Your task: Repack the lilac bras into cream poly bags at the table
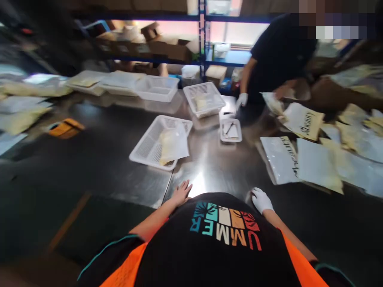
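Note:
My left hand is bare and lies at the near edge of the metal table, fingers stretched out and apart, holding nothing. Just beyond it stands a white plastic basket with a plastic-wrapped, pale yellow and white packet leaning over its near rim. My right hand, in a white glove, also rests at the table edge; its fingers look extended, with nothing visible in them. The nearest things to it are flat bags with black lettering, lying to its upper right.
A small white tray holds a pen-like item. Further back are another basket with a packet and a row of white baskets. A co-worker's gloved hand touches the far side. At left lies an orange-yellow object.

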### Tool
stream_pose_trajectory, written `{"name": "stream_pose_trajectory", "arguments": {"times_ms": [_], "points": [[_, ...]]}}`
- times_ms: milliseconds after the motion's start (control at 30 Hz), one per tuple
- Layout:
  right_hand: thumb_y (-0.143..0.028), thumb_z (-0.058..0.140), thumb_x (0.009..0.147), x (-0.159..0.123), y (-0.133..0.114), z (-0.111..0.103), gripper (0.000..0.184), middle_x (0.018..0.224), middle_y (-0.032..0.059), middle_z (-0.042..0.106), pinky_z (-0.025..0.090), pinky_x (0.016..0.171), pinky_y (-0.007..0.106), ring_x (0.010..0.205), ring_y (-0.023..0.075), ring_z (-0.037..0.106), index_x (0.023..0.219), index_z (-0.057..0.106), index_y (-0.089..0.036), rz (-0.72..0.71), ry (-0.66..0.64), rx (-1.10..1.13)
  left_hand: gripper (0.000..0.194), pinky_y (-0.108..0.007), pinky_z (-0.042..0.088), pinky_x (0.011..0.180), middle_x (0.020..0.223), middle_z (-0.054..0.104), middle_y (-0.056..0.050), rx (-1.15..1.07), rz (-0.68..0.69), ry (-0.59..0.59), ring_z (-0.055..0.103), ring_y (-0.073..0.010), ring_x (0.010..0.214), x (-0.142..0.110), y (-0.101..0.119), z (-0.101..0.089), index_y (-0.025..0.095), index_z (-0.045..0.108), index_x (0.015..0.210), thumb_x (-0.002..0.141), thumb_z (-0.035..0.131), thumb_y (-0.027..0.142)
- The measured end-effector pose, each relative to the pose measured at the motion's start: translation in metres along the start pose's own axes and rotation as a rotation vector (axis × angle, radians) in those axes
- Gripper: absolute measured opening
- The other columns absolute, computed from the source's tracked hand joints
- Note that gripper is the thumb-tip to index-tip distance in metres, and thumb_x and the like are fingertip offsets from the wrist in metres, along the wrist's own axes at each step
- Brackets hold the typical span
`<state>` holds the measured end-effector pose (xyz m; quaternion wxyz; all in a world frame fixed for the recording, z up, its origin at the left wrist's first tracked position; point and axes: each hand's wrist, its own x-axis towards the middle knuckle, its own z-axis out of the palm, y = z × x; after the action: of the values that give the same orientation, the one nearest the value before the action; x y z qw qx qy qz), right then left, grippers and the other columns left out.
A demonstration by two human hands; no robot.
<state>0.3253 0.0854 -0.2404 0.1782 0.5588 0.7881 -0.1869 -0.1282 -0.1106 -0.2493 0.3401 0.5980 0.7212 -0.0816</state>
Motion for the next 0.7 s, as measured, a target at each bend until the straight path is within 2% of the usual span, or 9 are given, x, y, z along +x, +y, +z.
{"name": "stream_pose_trajectory", "arguments": {"times_ms": [100, 267, 367, 467, 533, 567, 600, 633, 700], "points": [[-0.023, 0.051, 0.102, -0.019, -0.017, -0.008, 0.05, 0.177, 0.0127, 0.04, 0.051, 0.114, 0.045, 0.14, 0.0345, 0.059, 0.148, 0.071, -0.02, 0.035, -0.106, -0.053, 0.081, -0.064, 0.024, 0.135, 0.188, 0.006, -0.015, 0.105, -0.028, -0.071, 0.009, -0.035, 0.176, 0.004, -0.006, 0.01, 0.027, 0.031, 0.178, 0.102, 0.059, 0.036], [-0.023, 0.059, 0.098, -0.043, -0.03, 0.006, 0.062, 0.181, 0.0169, 0.03, 0.046, 0.119, 0.049, 0.152, 0.0375, 0.045, 0.16, 0.058, -0.018, 0.122, -0.12, 0.049, 0.092, -0.068, 0.029, 0.131, 0.188, 0.007, -0.019, 0.247, 0.029, -0.08, 0.01, -0.0393, 0.175, 0.009, -0.011, 0.02, 0.034, 0.023, 0.179, 0.098, 0.064, 0.048], [-0.021, 0.064, 0.094, -0.06, -0.036, 0.019, 0.07, 0.183, 0.0163, 0.026, 0.04, 0.126, 0.051, 0.163, 0.0369, 0.031, 0.164, 0.054, -0.019, 0.118, -0.128, 0.089, 0.09, -0.069, 0.032, 0.129, 0.187, 0.007, -0.02, 0.291, 0.038, -0.035, 0.012, -0.0402, 0.174, 0.008, -0.012, 0.022, 0.031, 0.025, 0.179, 0.098, 0.063, 0.042], [-0.021, 0.064, 0.094, -0.075, -0.04, 0.022, 0.068, 0.182, 0.0173, 0.029, 0.04, 0.127, 0.052, 0.165, 0.0362, 0.03, 0.162, 0.057, -0.02, 0.089, -0.145, 0.074, 0.085, -0.068, 0.032, 0.131, 0.187, 0.011, -0.022, 0.205, 0.03, -0.001, 0.015, -0.0402, 0.174, 0.004, -0.006, 0.021, 0.024, 0.035, 0.175, 0.096, 0.067, 0.029], [-0.02, 0.06, 0.095, -0.079, -0.04, 0.019, 0.063, 0.179, 0.0205, 0.033, 0.043, 0.125, 0.054, 0.161, 0.0374, 0.038, 0.158, 0.062, -0.018, 0.051, -0.157, 0.023, 0.079, -0.069, 0.033, 0.13, 0.183, 0.027, -0.025, 0.058, 0.055, 0.071, 0.026, -0.0424, 0.171, 0.0, 0.0, 0.016, 0.019, 0.049, 0.167, 0.091, 0.072, 0.024], [-0.019, 0.057, 0.096, -0.078, -0.038, 0.016, 0.06, 0.177, 0.0221, 0.035, 0.044, 0.123, 0.055, 0.159, 0.0383, 0.042, 0.156, 0.064, -0.017, 0.025, -0.158, -0.009, 0.071, -0.066, 0.037, 0.13, 0.177, 0.039, -0.028, -0.037, 0.086, 0.139, 0.038, -0.0431, 0.166, 0.0, 0.002, 0.011, 0.015, 0.058, 0.159, 0.091, 0.073, 0.023], [-0.018, 0.056, 0.096, -0.074, -0.035, 0.012, 0.057, 0.174, 0.0227, 0.04, 0.046, 0.122, 0.054, 0.155, 0.038, 0.048, 0.152, 0.067, -0.017, 0.006, -0.161, -0.041, 0.062, -0.058, 0.039, 0.131, 0.172, 0.048, -0.025, -0.092, 0.086, 0.194, 0.047, -0.0374, 0.162, 0.001, 0.003, 0.003, 0.015, 0.062, 0.155, 0.094, 0.071, 0.025], [-0.019, 0.057, 0.096, -0.068, -0.031, 0.007, 0.053, 0.172, 0.0207, 0.045, 0.047, 0.122, 0.051, 0.152, 0.0362, 0.053, 0.147, 0.071, -0.019, 0.001, -0.143, -0.034, 0.057, -0.052, 0.037, 0.134, 0.173, 0.049, -0.021, -0.133, 0.051, 0.264, 0.047, -0.0317, 0.162, 0.002, 0.001, -0.007, 0.018, 0.061, 0.156, 0.099, 0.063, 0.025], [-0.019, 0.061, 0.093, -0.056, -0.024, -0.004, 0.044, 0.164, 0.0201, 0.055, 0.052, 0.114, 0.045, 0.14, 0.0351, 0.064, 0.132, 0.08, -0.021, -0.012, -0.105, -0.007, 0.056, -0.05, 0.031, 0.137, 0.178, 0.042, -0.017, -0.187, -0.036, 0.462, 0.039, -0.0287, 0.166, 0.007, -0.007, -0.035, 0.022, 0.057, 0.161, 0.105, 0.053, 0.026]]}}
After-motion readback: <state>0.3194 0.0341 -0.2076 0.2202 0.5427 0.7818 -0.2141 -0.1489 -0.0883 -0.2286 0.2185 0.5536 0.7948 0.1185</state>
